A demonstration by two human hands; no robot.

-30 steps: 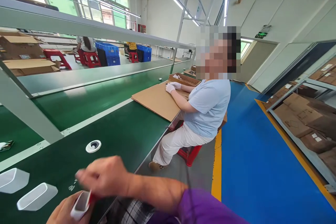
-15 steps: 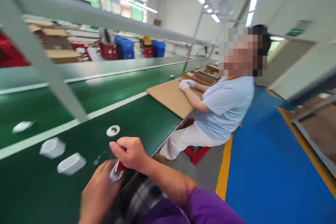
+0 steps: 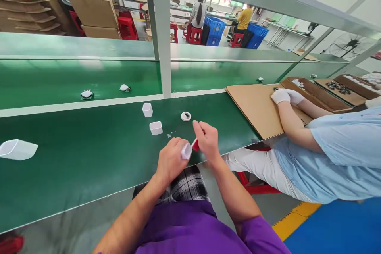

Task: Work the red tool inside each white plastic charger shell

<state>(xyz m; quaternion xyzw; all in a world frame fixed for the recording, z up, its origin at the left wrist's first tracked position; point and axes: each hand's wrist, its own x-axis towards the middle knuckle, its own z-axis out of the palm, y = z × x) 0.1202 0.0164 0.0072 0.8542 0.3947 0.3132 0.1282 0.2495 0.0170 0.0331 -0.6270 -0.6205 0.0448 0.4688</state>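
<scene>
My left hand (image 3: pixel 173 158) is wrapped round a small white plastic housing (image 3: pixel 186 151), its open end turned toward my right hand. My right hand (image 3: pixel 207 139) is closed on a small red tool (image 3: pixel 195 145) with a pale edge, held right beside the housing; its exact kind is hidden by the fingers. Just beyond the hands lies a white ring-shaped piece (image 3: pixel 186 116) with a dark centre. Two more white housings, one nearer (image 3: pixel 156 128) and one farther (image 3: pixel 147 110), stand on the green bench, with tiny clear scraps (image 3: pixel 170 134) close by.
A large white housing (image 3: pixel 18 149) lies at far left. White-and-dark parts (image 3: pixel 87 95) sit on the green conveyor (image 3: pixel 53 77) behind the bench. At right, a co-worker's gloved hands (image 3: pixel 287 96) work over a cardboard sheet (image 3: pixel 253 105) beside cardboard trays (image 3: pixel 315 101). A metal post (image 3: pixel 162 35) rises ahead.
My view has swung left and down, away from the aisle toward the bench. Both hands still hold the housing and the red tool close together.
</scene>
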